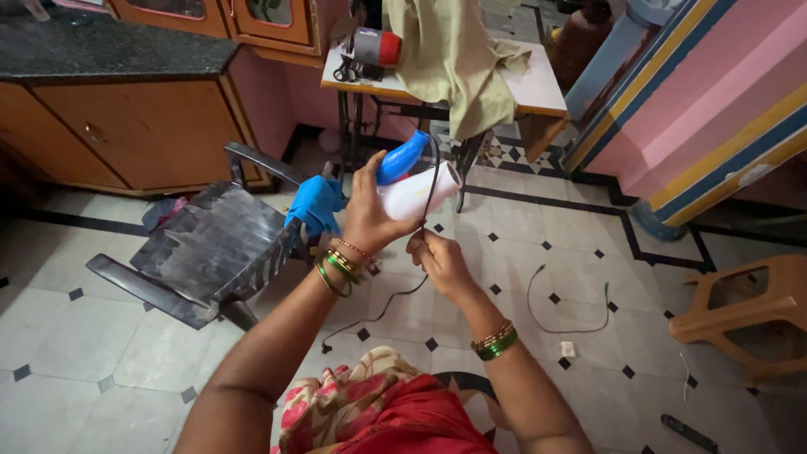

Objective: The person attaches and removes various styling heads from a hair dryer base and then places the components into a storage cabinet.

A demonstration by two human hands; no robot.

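Left hand grips a white-and-blue plastic hair dryer, nozzle up. Right hand pinches its black cord, closed. Dark plastic chair just left, on the tiled floor.

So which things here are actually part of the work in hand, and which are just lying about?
In hand:
- blue-and-white plastic hair dryer, in left hand
- its black cord, pinched by right hand

Lying about:
- dark plastic chair
- thin loose cable on floor
- tan plastic stool
- olive cloth on sewing table
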